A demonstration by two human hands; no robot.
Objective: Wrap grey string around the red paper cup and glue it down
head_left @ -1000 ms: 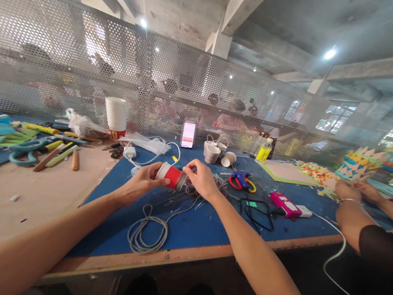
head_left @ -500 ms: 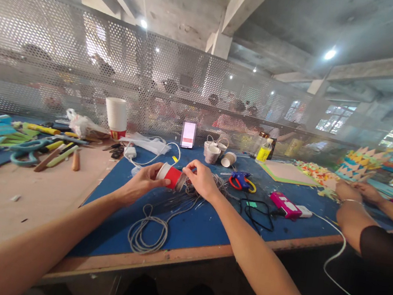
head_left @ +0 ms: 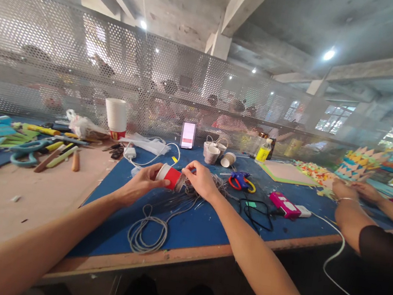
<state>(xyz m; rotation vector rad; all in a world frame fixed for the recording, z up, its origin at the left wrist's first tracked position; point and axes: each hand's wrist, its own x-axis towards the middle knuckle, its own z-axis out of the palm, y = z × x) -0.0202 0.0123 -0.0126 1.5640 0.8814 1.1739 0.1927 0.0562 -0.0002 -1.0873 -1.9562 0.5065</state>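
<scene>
My left hand (head_left: 145, 181) is wrapped round a red and white paper cup (head_left: 172, 178) tipped on its side above the blue mat. Grey cord (head_left: 180, 183) circles the cup's right end. At that end my right hand (head_left: 199, 177) is closed in a pinch on the cord, close against the cup; its fingertips are small in view. Below the hands, a loose coil of the same grey cord (head_left: 149, 231) lies on the mat, one strand running up towards a tangle of cord (head_left: 218, 183) behind my right wrist.
Behind are several cord-wrapped cups (head_left: 212, 154), a phone (head_left: 188, 135) and a stack of paper cups (head_left: 115, 118). A blue glue gun (head_left: 239, 179), pink box (head_left: 285, 205) and yellow bottle (head_left: 264, 151) stand right. Scissors (head_left: 28, 152) lie left. Another person's hands (head_left: 345, 189) work far right.
Almost nothing differs. Both hands and the cup keep their place, and the other person's hands at the right have shifted slightly left.
</scene>
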